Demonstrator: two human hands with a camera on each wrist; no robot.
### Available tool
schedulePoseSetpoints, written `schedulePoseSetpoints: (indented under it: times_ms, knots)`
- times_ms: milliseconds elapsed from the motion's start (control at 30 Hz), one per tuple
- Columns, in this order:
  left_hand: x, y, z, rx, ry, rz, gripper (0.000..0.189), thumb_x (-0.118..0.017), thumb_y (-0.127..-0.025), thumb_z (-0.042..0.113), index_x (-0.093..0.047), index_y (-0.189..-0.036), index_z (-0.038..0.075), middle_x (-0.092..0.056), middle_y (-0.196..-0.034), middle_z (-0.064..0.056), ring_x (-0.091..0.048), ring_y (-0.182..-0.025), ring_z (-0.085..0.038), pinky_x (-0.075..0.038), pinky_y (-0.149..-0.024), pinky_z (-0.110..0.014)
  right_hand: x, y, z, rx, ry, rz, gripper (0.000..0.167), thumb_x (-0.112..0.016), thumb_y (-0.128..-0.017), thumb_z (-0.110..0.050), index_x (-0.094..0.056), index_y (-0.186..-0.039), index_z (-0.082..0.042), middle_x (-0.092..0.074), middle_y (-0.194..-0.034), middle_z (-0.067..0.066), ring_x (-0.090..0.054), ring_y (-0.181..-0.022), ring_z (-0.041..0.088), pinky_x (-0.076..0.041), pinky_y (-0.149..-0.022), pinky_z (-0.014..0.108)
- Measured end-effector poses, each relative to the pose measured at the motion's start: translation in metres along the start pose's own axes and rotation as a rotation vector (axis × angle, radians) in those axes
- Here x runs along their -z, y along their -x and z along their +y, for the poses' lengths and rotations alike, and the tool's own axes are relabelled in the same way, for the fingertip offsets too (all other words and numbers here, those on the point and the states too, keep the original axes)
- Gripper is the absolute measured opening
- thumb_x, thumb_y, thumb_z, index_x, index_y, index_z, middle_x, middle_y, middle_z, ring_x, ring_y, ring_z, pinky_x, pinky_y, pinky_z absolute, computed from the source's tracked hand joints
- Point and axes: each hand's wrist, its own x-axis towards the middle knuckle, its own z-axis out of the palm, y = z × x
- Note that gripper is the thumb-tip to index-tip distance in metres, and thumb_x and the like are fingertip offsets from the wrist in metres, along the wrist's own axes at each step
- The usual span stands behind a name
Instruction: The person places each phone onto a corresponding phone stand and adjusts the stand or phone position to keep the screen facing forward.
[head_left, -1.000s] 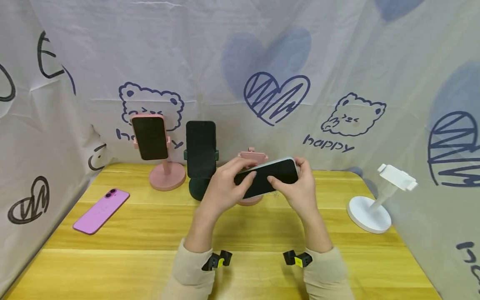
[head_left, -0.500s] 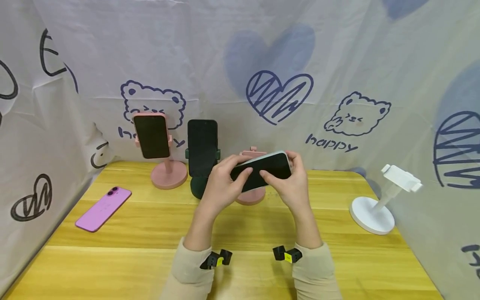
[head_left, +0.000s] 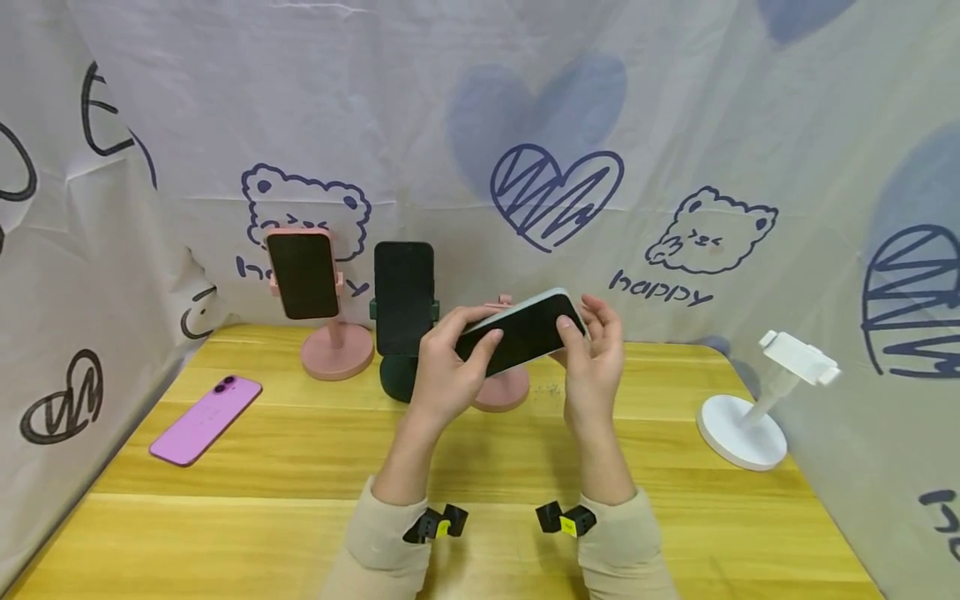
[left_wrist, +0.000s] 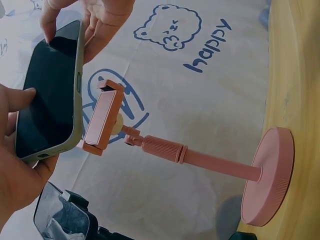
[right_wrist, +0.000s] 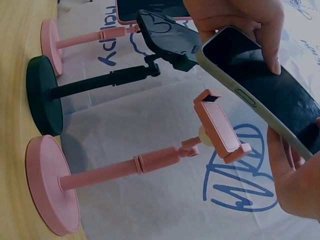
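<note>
Pinched between thumb and fingers of the left hand (head_left: 450, 358) at one end and of the right hand (head_left: 596, 354) at the other, a pale-cased phone (head_left: 517, 337) is held in the air above the table (head_left: 285, 533), near the clamp (left_wrist: 104, 117) of the central pink stand (right_wrist: 165, 160) but apart from it in the right wrist view. That stand is partly hidden by the phone and left hand in the head view. Just to its left, a dark phone (head_left: 404, 296) is carried upright on a green stand (head_left: 397, 379); beyond that, a pink-edged phone (head_left: 303, 275) is borne by the leftmost pink stand (head_left: 337, 354). A lilac phone (head_left: 206, 419) is laid camera side up near the left edge. A white stand (head_left: 742, 433) is placed well apart at the right.

The held phone is tilted, its right end raised in the head view; a glossy black screen is framed by rounded, pale grey-green edges. Round bases and ribbed collars are noted on the stands. The table is wood-grained; the wrinkled cloth (head_left: 427, 125) behind is printed with bears and hearts.
</note>
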Motion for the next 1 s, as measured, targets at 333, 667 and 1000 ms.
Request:
schedulePoseSetpoints:
  times_ms: [333, 667, 1000]
  knots:
    - [-0.004, 0.002, 0.002, 0.123, 0.131, 0.152, 0.024, -0.071, -0.099, 0.006, -0.068, -0.122, 0.000, -0.071, -0.115, -0.015, -0.071, -0.102, -0.028, -0.061, -0.085, -0.031, -0.004, 0.003, 0.005, -0.039, -0.020, -0.136, 0.024, -0.064, -0.098, 0.003, -0.062, -0.122, -0.002, -0.072, -0.108, 0.005, -0.073, -0.093, 0.018, -0.065, -0.076, 0.036]
    - [-0.016, 0.001, 0.008, 0.281, 0.307, 0.268, 0.026, -0.066, -0.101, 0.003, -0.063, -0.126, -0.005, -0.066, -0.114, -0.021, -0.070, -0.105, -0.024, -0.061, -0.086, -0.029, -0.006, 0.006, 0.006, -0.072, 0.135, -0.229, 0.026, -0.067, -0.099, 0.000, -0.065, -0.123, 0.010, -0.072, -0.102, 0.005, -0.073, -0.087, 0.016, -0.064, -0.075, 0.036]
    - [-0.030, 0.002, 0.010, 0.354, 0.338, 0.314, 0.027, -0.066, -0.102, 0.004, -0.062, -0.127, -0.005, -0.066, -0.113, -0.019, -0.067, -0.105, -0.021, -0.060, -0.087, -0.027, -0.007, 0.006, 0.005, -0.094, 0.195, -0.215, 0.022, -0.065, -0.099, 0.001, -0.064, -0.118, 0.013, -0.075, -0.096, 0.008, -0.072, -0.079, 0.011, -0.063, -0.068, 0.028]
